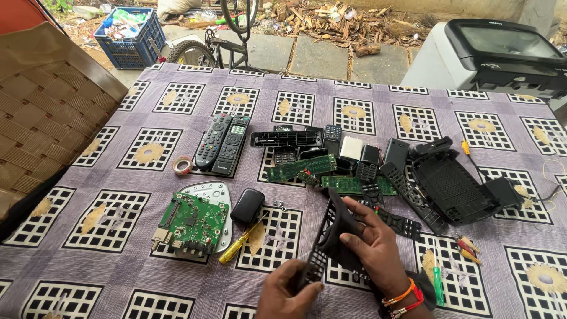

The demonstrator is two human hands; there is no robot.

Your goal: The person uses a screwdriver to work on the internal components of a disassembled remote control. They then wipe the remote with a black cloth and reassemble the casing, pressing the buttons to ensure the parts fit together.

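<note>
Outdoor home yard repair spot: clothed table (354,94) w/ remote parts, bicycle (224,41), woodpile (331,18) behind.

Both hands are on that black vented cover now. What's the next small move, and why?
Probably lower the black vented cover onto the bare cloth in front. The left hand pinches its near end and the right hand grips its middle, so it hangs tilted above the table, beside the yellow screwdriver.
</note>
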